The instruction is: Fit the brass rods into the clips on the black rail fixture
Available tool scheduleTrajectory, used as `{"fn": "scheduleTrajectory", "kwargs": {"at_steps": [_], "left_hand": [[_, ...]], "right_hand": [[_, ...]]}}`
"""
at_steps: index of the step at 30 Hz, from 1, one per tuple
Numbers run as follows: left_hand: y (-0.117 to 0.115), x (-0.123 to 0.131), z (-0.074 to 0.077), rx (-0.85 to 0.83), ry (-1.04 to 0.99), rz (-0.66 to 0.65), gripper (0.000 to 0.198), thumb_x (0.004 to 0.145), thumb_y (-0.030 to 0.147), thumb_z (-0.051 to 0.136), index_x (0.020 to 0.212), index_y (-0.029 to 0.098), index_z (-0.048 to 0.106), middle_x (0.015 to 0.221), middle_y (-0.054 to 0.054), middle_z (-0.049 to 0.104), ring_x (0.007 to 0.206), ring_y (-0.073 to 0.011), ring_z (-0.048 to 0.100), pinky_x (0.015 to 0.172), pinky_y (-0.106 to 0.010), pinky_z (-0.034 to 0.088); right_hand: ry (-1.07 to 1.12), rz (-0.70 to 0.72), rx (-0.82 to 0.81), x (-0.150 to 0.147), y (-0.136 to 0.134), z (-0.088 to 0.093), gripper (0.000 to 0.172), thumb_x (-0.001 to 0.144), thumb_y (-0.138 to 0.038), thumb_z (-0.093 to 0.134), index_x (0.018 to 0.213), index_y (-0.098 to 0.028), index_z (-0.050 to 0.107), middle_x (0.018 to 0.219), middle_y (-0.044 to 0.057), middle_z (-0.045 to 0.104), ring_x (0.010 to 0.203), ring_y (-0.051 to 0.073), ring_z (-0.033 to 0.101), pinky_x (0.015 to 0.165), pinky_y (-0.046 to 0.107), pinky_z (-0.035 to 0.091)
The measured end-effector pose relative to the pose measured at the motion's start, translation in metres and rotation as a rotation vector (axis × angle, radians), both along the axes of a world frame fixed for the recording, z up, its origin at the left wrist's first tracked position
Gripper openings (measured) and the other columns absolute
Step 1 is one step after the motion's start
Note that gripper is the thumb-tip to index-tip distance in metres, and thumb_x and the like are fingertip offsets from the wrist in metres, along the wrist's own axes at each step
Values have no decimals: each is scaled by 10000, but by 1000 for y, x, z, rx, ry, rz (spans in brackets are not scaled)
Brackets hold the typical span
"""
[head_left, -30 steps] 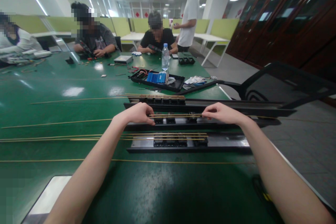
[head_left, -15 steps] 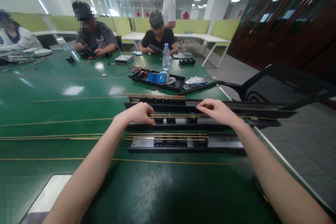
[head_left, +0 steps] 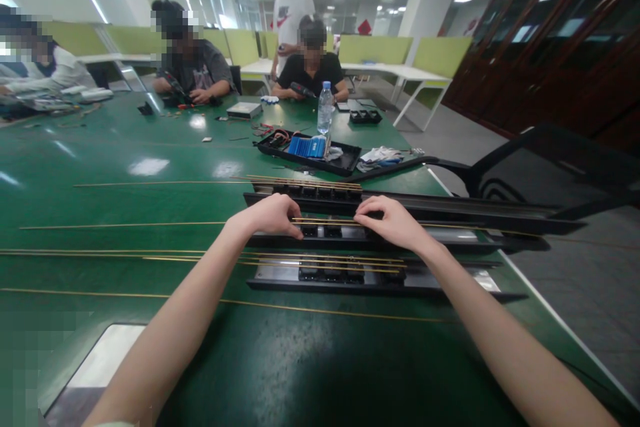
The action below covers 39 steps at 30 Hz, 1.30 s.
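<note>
Three long black rails lie across the green table [head_left: 150,360]. My left hand [head_left: 270,215] is closed, pinching thin brass rods [head_left: 325,221] on the middle rail [head_left: 450,235], above its black sockets. My right hand [head_left: 387,220] is curled with its fingertips pressed on the same rods, a short way to the right. The near rail [head_left: 280,273] carries more brass rods and black sockets. The far rail [head_left: 450,203] lies just beyond my hands.
Loose brass rods [head_left: 100,225] stretch left over the table. A black tray [head_left: 310,150] with blue parts, a water bottle [head_left: 325,108] and white gloves [head_left: 380,157] lie beyond. Three people sit at the far side, one stands. A black chair [head_left: 550,170] is at the right.
My right hand has slid left along the brass rods, closer to my left hand. The left hand has stayed put. The standing person has walked left behind the seated ones.
</note>
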State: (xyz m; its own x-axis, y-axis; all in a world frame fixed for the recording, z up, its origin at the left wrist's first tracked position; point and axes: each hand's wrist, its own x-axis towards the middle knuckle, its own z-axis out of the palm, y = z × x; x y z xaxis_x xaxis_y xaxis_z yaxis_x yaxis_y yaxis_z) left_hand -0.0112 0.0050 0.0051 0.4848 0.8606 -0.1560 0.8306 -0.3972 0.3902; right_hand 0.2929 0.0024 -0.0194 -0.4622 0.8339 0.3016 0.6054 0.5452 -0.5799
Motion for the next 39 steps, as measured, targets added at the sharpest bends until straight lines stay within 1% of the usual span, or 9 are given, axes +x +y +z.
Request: {"fn": "scheduleTrajectory", "kwargs": {"at_steps": [6,13,22,29,39], "left_hand": [[0,1,0,-13,-2,5,413,615,544,756,821,186,736,717,-6,684,640,-170,568,582,-275,354],[1,0,-1,4,-8,-14,418,623,545,745,816,175,727,709,-8,678,649,-176,574,582,-279,354],[2,0,-2,-17,-15,-6,418,620,532,752,836,176,721,737,-11,693,662,-175,588,582,-273,360],[-1,1,1,-14,-30,2,394,609,524,755,799,180,721,703,1,677,650,-173,580,569,-272,354],[0,0,0,-13,-29,0,391,609,528,750,773,176,707,664,8,647,636,-165,566,555,-265,339]], "right_hand": [[18,-3,-91,-5,-2,2,228,853,-376,646,740,-217,766,923,54,750,883,230,672,843,344,482],[32,-22,-151,-2,-1,0,247,848,-394,645,753,-204,771,896,56,747,853,223,671,776,321,486],[27,-59,-205,0,-1,1,282,838,-444,648,763,-200,769,853,56,763,797,230,684,749,323,497],[14,-75,-231,2,-2,0,297,836,-463,647,795,-197,775,847,53,773,797,236,690,746,321,496],[4,-82,-244,1,-3,3,307,827,-467,647,798,-190,777,834,54,774,790,241,689,736,327,492]]}}
